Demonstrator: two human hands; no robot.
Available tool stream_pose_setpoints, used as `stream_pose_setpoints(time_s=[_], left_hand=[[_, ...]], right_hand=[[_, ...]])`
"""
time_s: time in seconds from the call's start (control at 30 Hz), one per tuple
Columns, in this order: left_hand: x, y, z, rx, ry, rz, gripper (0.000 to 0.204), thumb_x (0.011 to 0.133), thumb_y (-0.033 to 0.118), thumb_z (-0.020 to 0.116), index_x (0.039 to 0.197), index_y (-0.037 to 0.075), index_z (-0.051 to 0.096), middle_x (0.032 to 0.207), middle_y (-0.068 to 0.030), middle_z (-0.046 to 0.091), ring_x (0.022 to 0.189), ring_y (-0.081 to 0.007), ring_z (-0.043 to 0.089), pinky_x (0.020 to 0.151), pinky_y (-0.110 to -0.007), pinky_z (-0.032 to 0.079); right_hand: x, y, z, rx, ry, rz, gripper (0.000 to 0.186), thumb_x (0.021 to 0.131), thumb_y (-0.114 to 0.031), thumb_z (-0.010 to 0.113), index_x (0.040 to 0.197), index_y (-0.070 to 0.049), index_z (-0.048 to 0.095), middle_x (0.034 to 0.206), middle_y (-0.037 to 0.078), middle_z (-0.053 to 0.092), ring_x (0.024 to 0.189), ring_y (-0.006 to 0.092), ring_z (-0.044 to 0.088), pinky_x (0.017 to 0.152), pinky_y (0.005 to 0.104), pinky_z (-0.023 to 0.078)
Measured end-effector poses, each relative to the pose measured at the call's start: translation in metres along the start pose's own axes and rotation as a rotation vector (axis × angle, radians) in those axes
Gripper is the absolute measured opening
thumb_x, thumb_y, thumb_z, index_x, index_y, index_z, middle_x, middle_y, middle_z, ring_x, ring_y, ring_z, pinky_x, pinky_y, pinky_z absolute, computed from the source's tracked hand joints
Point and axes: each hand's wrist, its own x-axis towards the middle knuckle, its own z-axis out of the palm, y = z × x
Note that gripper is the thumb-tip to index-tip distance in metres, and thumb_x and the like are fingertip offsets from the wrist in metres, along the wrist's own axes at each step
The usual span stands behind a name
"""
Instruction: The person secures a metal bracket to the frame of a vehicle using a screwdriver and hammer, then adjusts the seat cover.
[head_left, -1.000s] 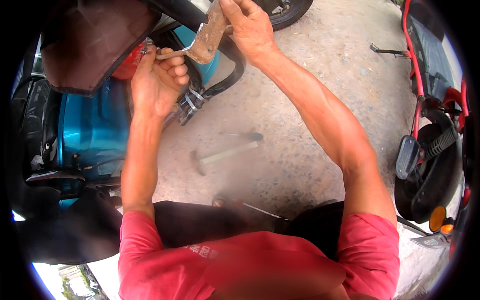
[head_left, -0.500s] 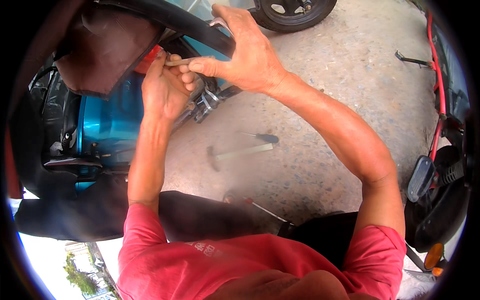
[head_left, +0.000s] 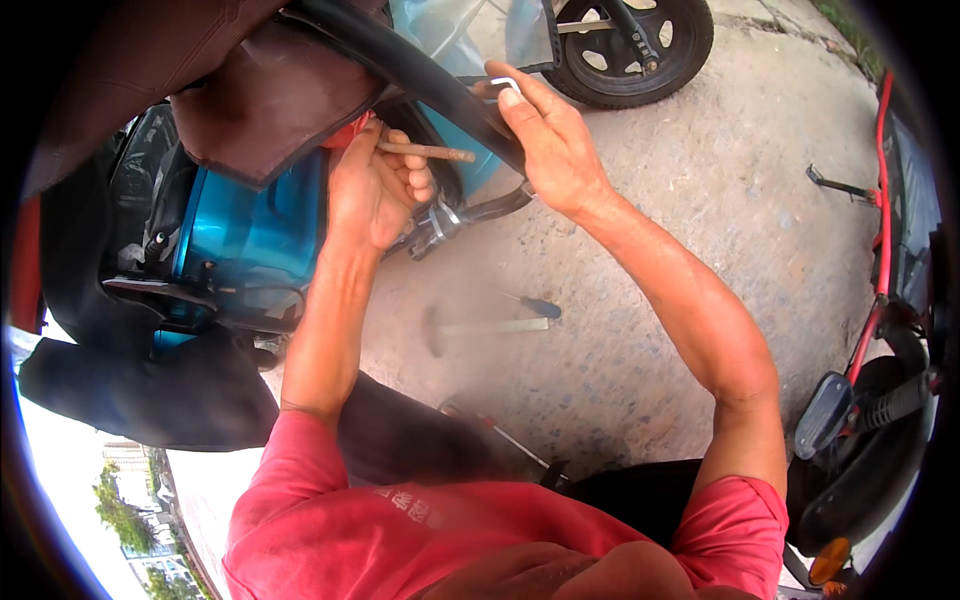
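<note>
The left hand (head_left: 380,190) grips a rod (head_left: 432,152), likely stiff and light, best held by its end toward the right hand (head_left: 560,150), which grips bent metal (head_left: 507,82)

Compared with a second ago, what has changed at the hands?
The rod, whose end met the plate a second ago, now juts from the left hand with that end free. The right hand has moved clear of it, holding what appears to be the plate, now showing a bright bent edge. The left hand still holds the rod; hammer and screwdriver still lie on the ground.
</note>
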Motion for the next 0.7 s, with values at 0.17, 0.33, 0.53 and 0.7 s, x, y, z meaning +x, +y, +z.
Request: stream_pose_setpoints(time_s=[0.17,0.33,0.53,0.7], left_hand=[[-0.001,0.001,0.002,-0.048,-0.04,-0.018,0.038,0.11,0.036,0.034,0.087,0.011,0.052,0.072,-0.0072,0.054,0.064,-0.0178,0.047,0.058,-0.032,0.036],[0.003,-0.002,-0.007,-0.074,-0.11,-0.021,0.038,0.109,0.036,0.035,0.089,0.008,0.052,0.075,-0.0097,0.056,0.067,-0.0211,0.052,0.061,-0.035,0.041],[0.004,-0.001,-0.008,-0.087,-0.098,-0.042,0.037,0.109,0.036,0.035,0.091,0.008,0.052,0.075,-0.01,0.056,0.067,-0.0212,0.051,0.061,-0.036,0.042],[0.006,-0.001,-0.008,-0.092,-0.098,-0.038,0.039,0.109,0.036,0.035,0.09,0.008,0.053,0.075,-0.011,0.056,0.068,-0.0213,0.051,0.061,-0.036,0.042]], right_hand=[[0.01,-0.017,-0.028,0.296,0.142,0.33,0.044,0.107,-0.025,0.048,0.143,0.0,0.049,0.123,0.013,0.065,0.104,0.0206,0.066,0.09,0.0327,0.053],[0.007,-0.016,-0.057,0.432,0.131,0.461,0.043,0.108,-0.031,0.039,0.135,0.001,0.052,0.124,0.017,0.066,0.098,0.0228,0.068,0.081,0.0342,0.055],[0.0,-0.01,-0.064,0.343,0.121,0.575,0.045,0.109,-0.035,0.033,0.132,-0.004,0.056,0.115,0.015,0.071,0.086,0.019,0.068,0.074,0.0324,0.055],[0.002,-0.006,-0.066,0.28,0.086,0.603,0.048,0.107,-0.037,0.031,0.135,-0.003,0.052,0.114,0.017,0.071,0.085,0.0197,0.068,0.069,0.0355,0.052]])
